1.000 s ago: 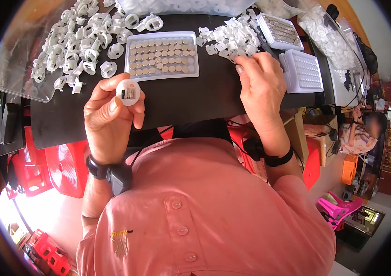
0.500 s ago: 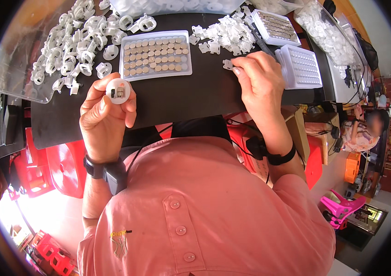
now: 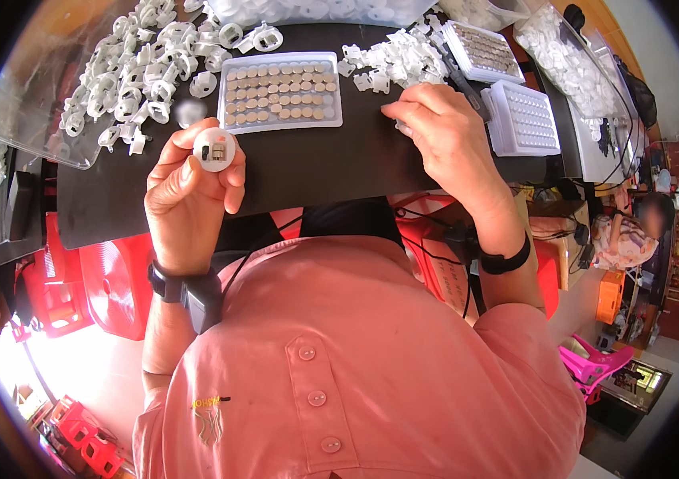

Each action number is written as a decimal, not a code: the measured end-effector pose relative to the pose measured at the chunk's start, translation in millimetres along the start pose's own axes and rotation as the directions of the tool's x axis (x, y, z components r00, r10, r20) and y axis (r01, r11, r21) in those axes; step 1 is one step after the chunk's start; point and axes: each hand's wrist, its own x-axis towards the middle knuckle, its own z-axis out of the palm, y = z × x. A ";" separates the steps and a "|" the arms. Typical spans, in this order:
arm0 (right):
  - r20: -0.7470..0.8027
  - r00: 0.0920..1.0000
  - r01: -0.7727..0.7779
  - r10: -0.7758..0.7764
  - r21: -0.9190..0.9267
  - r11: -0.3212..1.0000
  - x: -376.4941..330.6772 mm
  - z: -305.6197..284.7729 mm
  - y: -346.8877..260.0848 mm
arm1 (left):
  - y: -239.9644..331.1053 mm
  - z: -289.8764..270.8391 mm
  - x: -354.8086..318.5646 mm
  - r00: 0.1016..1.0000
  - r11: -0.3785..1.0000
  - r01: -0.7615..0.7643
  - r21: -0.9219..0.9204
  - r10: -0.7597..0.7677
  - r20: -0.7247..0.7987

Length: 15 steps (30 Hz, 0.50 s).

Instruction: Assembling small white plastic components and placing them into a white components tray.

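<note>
My left hand pinches a round white plastic housing above the near edge of the dark table. Its open face is turned up and shows small dark and metallic parts inside. Over the table to the right, my right hand is closed, thumb against fingers, on a small white plastic clip. Fingers cover most of that clip. Beyond the hands lies a pale tray with rows of silvery button cells. A pile of white clips sits behind my right hand.
Many white plastic housings are heaped at the left. One white piece beside the tray looks blurred. Right of my right hand stand stacked white trays and another cell tray. A bag of white parts lies farther right.
My right hand has drawn the clip slightly nearer, away from the pile, and its fingers now cover more of it. The left hand still holds the housing up. The whole view has shifted slightly.
</note>
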 end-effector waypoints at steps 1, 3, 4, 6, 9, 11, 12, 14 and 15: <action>0.037 0.999 0.009 -0.009 0.006 1.000 0.3 1.6 3.5 | 0.4 -0.4 -2.0 1.000 1.000 -0.008 -0.018 0.008 0.006; 0.070 0.997 0.026 -0.028 0.026 0.999 1.1 -0.2 7.5 | 0.5 0.8 -4.7 1.000 0.999 -0.024 -0.025 0.024 0.001; 0.118 0.993 -0.016 0.012 0.035 0.999 1.6 -3.4 8.1 | -0.2 3.4 -3.9 1.000 0.999 -0.014 -0.043 0.014 0.009; 0.184 0.979 -0.106 0.088 0.088 0.990 6.2 -8.3 5.5 | 0.3 2.7 -4.2 0.999 0.997 -0.015 -0.072 0.018 0.035; 0.190 0.956 -0.263 0.223 0.221 0.939 13.2 -12.6 -4.5 | 1.3 7.3 -0.5 0.998 0.992 -0.004 -0.125 0.012 0.062; 0.190 0.942 -0.330 0.277 0.371 0.868 26.2 -14.3 -27.9 | -0.6 7.7 1.3 0.998 0.987 0.020 -0.161 -0.010 0.067; 0.167 0.930 -0.363 0.328 0.563 0.743 34.9 -10.7 -43.2 | -0.2 7.3 1.5 0.998 0.986 0.027 -0.167 -0.017 0.065; 0.179 0.898 -0.372 0.401 0.798 0.475 48.2 2.7 -68.2 | -0.9 7.0 2.3 0.997 0.983 0.029 -0.180 -0.016 0.069; 0.188 0.891 -0.365 0.413 0.838 0.407 57.3 7.8 -82.8 | -1.2 6.3 2.4 0.997 0.983 0.030 -0.180 -0.018 0.071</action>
